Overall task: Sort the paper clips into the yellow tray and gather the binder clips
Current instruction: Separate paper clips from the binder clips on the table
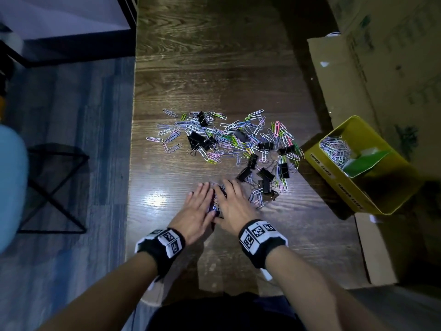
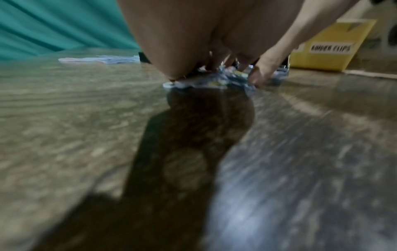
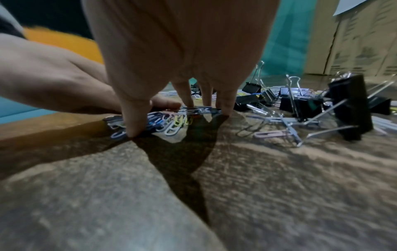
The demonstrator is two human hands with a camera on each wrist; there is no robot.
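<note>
left hand (image 1: 200, 206): fingers extended, palm down | right hand (image 1: 232, 203): same, alongside

The yellow tray (image 1: 317, 161) bears two labels reading "PAPER CLIPS"; the left wrist view shows "BINDER CLIPS".

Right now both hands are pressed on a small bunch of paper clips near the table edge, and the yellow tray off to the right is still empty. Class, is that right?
Not quite. The yellow tray is not empty: the head view shows a heap of paper clips in its far compartment. The rest holds: the left hand and right hand press on a small bunch of paper clips near the table edge.
</note>
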